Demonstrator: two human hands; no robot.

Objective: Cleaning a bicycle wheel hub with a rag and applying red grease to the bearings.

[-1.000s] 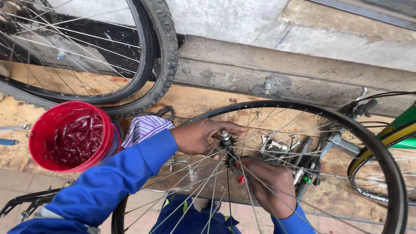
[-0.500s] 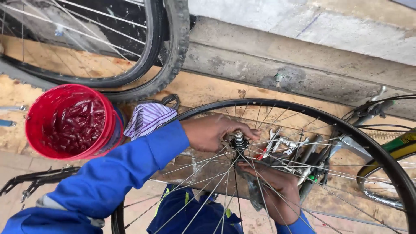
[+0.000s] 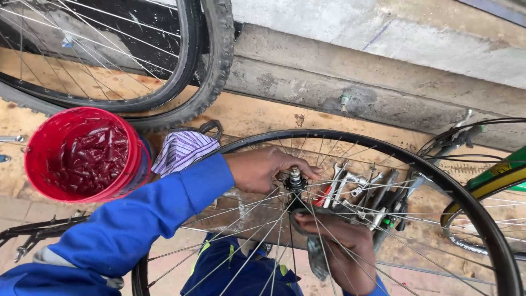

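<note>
At wheel hub (image 3: 295, 181): left hand (image 3: 263, 169) pinching axle, right hand (image 3: 334, 241) beneath.

A red bucket (image 3: 87, 156) is standing at the left on the wooden board (image 3: 257, 116), and something dark red and wet is shining inside it. A striped cloth (image 3: 183, 149) is lying just beside the bucket, on its right. A tyre (image 3: 216, 60) is leaning at the far left corner of the board, against the concrete wall (image 3: 350, 82). Several wrenches (image 3: 356, 183) are lying together toward the right side of the board. A green bicycle frame (image 3: 501, 175) is showing at the right edge. A black metal rack (image 3: 38, 233) is lying at the near left edge.
</note>
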